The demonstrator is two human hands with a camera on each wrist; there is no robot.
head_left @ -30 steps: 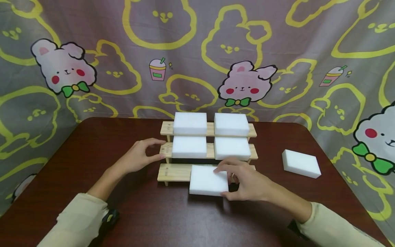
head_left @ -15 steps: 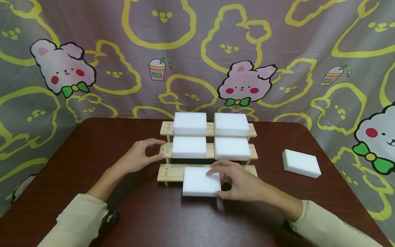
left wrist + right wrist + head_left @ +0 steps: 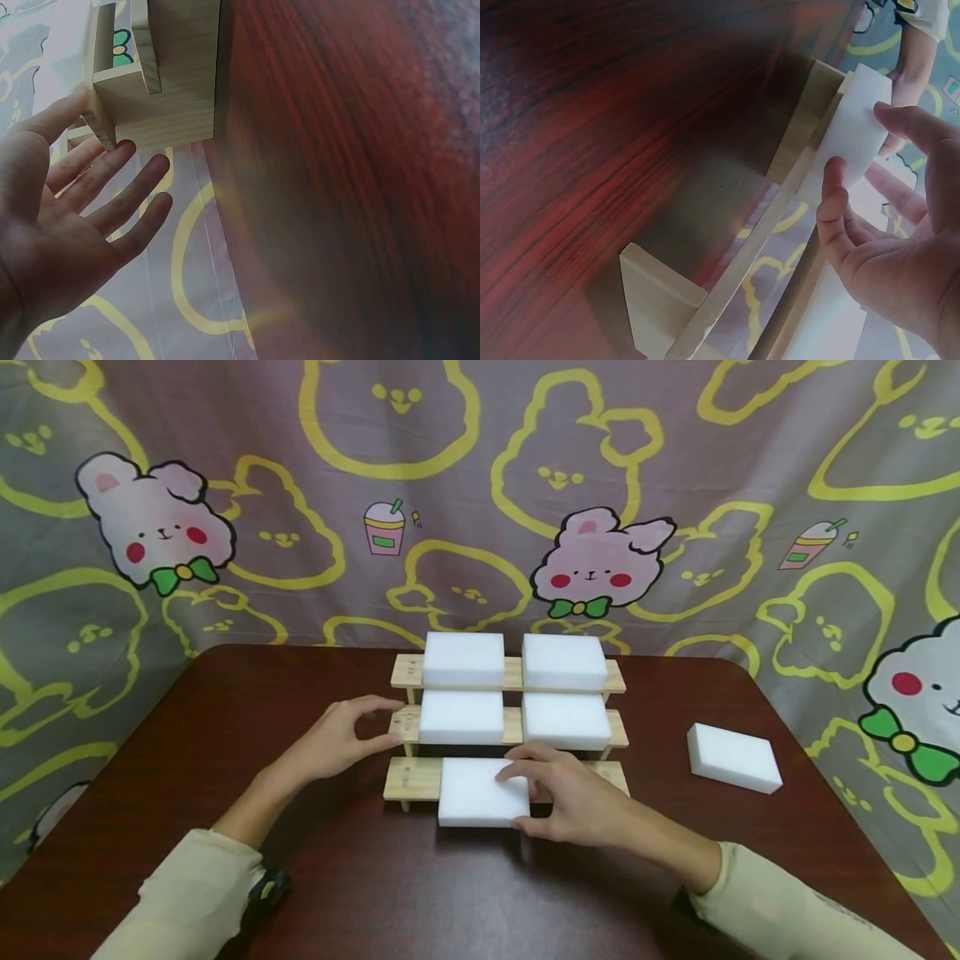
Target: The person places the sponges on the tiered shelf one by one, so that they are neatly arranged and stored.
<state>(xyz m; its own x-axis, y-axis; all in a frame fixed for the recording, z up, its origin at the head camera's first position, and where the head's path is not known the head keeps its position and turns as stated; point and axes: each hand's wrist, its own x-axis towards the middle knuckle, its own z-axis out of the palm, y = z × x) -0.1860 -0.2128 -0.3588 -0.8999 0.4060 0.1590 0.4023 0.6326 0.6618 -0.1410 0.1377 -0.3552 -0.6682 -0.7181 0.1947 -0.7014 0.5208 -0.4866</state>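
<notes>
In the head view, a white foam block (image 3: 476,797) overlaps the lowest tier of a three-tier wooden rack (image 3: 416,779). My right hand (image 3: 570,793) holds this block by its right end, thumb at the front and fingers toward the back. The right wrist view shows the block (image 3: 851,131) flat against the tier, between thumb and fingers. At the rack's left side, my left hand (image 3: 337,739) spans the end of the middle tier with thumb and index finger. In the left wrist view, its thumb meets the wooden edge and its other fingers spread loosely.
Two foam blocks (image 3: 463,658) sit on the top tier and two more foam blocks (image 3: 461,717) on the middle one. Another foam block (image 3: 735,758) lies on the dark brown table (image 3: 315,868) at right. A patterned curtain (image 3: 457,510) hangs behind.
My right hand has slid the held block leftward along the lowest tier, lately also a little back toward the rack. My left hand has stayed at the rack's left end.
</notes>
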